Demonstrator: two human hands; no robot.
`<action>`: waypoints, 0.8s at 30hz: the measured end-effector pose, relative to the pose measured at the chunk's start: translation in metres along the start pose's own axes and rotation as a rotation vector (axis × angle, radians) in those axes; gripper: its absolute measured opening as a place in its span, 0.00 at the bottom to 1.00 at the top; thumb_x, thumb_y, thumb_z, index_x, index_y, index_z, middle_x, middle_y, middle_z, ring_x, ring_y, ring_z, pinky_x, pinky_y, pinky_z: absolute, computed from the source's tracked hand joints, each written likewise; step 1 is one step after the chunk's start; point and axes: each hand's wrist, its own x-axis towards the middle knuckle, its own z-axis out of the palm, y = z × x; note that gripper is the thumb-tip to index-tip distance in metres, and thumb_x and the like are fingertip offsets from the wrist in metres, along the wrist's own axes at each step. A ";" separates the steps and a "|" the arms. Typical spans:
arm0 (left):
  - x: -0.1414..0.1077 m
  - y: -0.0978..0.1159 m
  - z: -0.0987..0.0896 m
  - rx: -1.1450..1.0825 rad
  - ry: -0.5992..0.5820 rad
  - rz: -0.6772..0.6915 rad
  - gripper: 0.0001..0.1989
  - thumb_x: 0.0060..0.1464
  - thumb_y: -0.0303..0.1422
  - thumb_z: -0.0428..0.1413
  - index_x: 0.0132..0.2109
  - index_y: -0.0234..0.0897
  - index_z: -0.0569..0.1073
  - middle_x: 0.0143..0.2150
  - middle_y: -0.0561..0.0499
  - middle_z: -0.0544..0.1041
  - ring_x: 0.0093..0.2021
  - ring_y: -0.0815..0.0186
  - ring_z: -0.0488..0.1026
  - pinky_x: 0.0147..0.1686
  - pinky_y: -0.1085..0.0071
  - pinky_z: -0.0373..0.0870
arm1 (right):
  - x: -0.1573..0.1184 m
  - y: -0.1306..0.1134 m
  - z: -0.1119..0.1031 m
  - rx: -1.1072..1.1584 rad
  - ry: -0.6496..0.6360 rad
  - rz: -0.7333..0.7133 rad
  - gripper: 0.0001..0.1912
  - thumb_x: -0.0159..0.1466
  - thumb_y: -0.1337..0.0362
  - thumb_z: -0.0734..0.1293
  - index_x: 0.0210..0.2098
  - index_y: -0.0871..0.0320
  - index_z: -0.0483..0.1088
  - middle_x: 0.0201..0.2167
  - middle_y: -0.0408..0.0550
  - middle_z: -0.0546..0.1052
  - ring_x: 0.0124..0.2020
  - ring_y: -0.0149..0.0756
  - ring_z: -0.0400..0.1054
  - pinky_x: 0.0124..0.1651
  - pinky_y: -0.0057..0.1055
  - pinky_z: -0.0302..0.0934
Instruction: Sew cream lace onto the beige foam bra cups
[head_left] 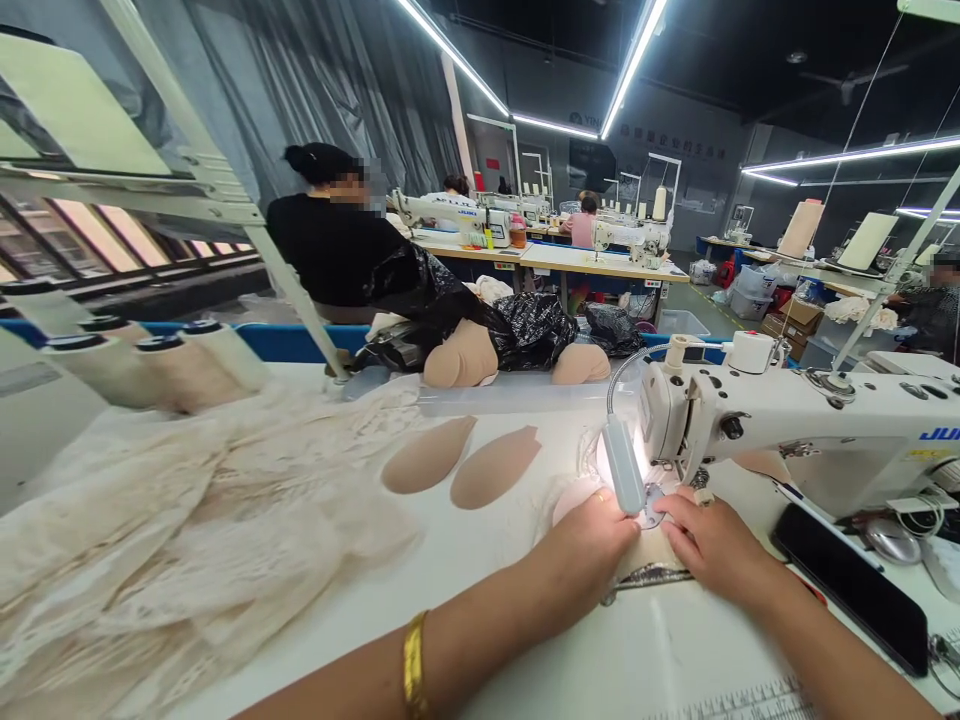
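Observation:
My left hand (589, 550) lies at a sewing machine (765, 410), its fingers curled at a pale lace-edged fabric piece (566, 497). A small grey lamp (624, 468) partly hides those fingertips. On the right side of the needle area, my right hand (716, 540) has its fingers stretched towards the metal needle plate (654, 505). Its thumb is apart from the fingertips, and I make out nothing between them. Two beige teardrop-shaped pads (429, 458) lie flat to the left of my left hand. White lace fabric (225, 520) is heaped farther left.
A black phone (851, 585) lies right of my right hand. Stacked beige pads (461, 358) and black plastic bags (532, 330) are behind the table. Thread cones (187, 370) stand at the left. A co-worker in black (322, 235) sits beyond.

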 end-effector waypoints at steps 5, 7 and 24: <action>-0.001 0.005 -0.008 0.037 -0.008 0.051 0.18 0.41 0.17 0.53 0.27 0.40 0.51 0.31 0.53 0.70 0.31 0.66 0.64 0.30 0.69 0.58 | 0.000 0.002 0.000 -0.005 -0.006 -0.010 0.13 0.73 0.67 0.57 0.49 0.53 0.72 0.39 0.50 0.77 0.36 0.43 0.70 0.38 0.36 0.61; -0.001 0.003 -0.007 0.058 0.000 0.066 0.19 0.39 0.18 0.53 0.27 0.40 0.50 0.31 0.53 0.70 0.30 0.66 0.64 0.29 0.69 0.57 | -0.001 0.003 0.001 -0.015 0.001 -0.017 0.13 0.73 0.67 0.57 0.50 0.52 0.72 0.40 0.50 0.76 0.36 0.42 0.70 0.37 0.36 0.61; 0.008 -0.004 -0.004 -0.011 0.022 -0.057 0.08 0.54 0.20 0.55 0.35 0.38 0.69 0.35 0.52 0.76 0.34 0.65 0.72 0.33 0.72 0.66 | -0.001 0.004 0.000 -0.008 -0.005 0.001 0.13 0.73 0.65 0.57 0.49 0.52 0.72 0.38 0.47 0.75 0.31 0.38 0.66 0.36 0.34 0.59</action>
